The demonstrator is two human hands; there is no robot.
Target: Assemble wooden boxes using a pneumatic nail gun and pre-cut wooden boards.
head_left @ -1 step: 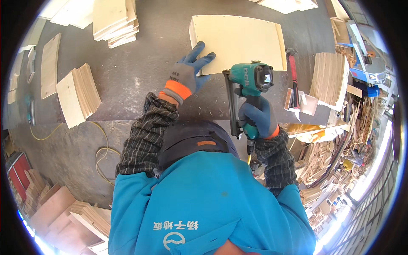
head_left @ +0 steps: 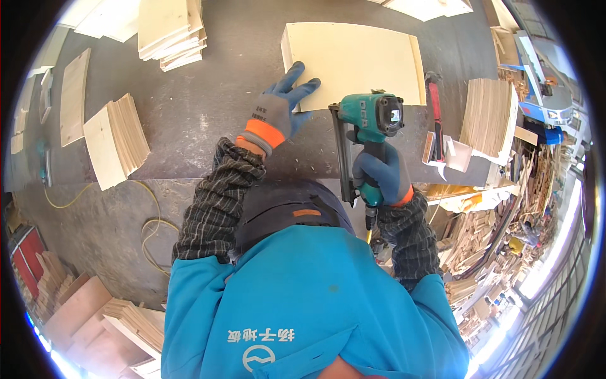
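A pale wooden box [head_left: 353,66], its broad flat face up, lies on the dark worktable [head_left: 240,50]. My left hand [head_left: 287,101], in a blue and grey work glove with an orange cuff, rests at the box's near left corner. Its fingers are spread and lie on the panel and its edge. In my right hand [head_left: 386,174], also gloved, is a teal nail gun [head_left: 366,117]. My fingers wrap round its handle. The gun's head is close to the near edge of the box; whether they touch I cannot tell.
A red-handled hammer [head_left: 435,104] lies right of the box. Stacks of thin wooden boards stand at the right [head_left: 486,120], left [head_left: 117,139] and back left [head_left: 170,31]. A yellow hose [head_left: 148,234] coils on the floor, and scrap wood [head_left: 486,240] is heaped at the right.
My right hand and the nail gun have shifted very slightly to the left. My left hand and the box stay where they were.
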